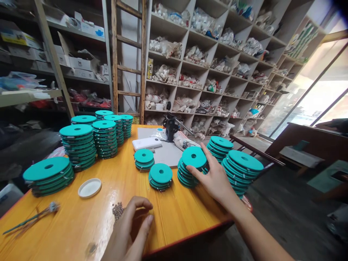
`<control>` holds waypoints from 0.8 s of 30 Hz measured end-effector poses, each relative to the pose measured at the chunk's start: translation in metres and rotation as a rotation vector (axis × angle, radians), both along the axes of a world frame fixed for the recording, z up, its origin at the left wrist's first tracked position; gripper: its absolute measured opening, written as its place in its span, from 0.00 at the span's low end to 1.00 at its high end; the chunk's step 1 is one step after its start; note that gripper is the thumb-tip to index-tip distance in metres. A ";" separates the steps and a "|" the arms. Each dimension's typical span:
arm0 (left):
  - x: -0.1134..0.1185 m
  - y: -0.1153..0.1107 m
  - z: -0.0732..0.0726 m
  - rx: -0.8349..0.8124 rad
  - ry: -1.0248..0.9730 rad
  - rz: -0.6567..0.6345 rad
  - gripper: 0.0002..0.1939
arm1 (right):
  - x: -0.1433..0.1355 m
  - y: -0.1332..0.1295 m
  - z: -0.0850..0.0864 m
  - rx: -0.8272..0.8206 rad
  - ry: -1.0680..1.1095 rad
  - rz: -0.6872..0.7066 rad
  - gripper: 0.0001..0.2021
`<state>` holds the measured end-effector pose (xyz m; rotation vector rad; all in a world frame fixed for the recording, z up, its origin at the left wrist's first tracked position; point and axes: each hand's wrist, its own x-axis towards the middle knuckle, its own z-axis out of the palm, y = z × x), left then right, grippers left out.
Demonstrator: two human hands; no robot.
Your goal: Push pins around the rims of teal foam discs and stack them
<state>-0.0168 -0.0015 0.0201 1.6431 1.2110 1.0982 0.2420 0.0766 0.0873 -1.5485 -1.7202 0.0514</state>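
My right hand [214, 177] is at a short stack of round teal foam spools, thumb and index finger spread across the top spool [193, 156] at its rim. Its other fingers are hidden behind the hand. My left hand [130, 224] hovers low at the table's near edge, fingers curved and thumb apart, with nothing visible between them. Beside it lies a small heap of brown beads [117, 211], partly covered by the hand. Two smaller stacks of spools, a near one [161, 174] and a farther one [144, 156], stand left of my right hand.
Taller spool stacks [77, 145] fill the table's back left; others [241, 163] stand at its right edge. A white round lid [89, 187], a green-stemmed item [29, 221], a white flat device [146, 143] and a black clamp-like tool [171, 128] lie about. Shelves and a ladder [129, 65] stand behind.
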 end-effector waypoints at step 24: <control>0.134 0.126 0.025 0.037 -0.152 -0.127 0.48 | -0.031 -0.024 -0.071 0.112 0.214 -0.217 0.29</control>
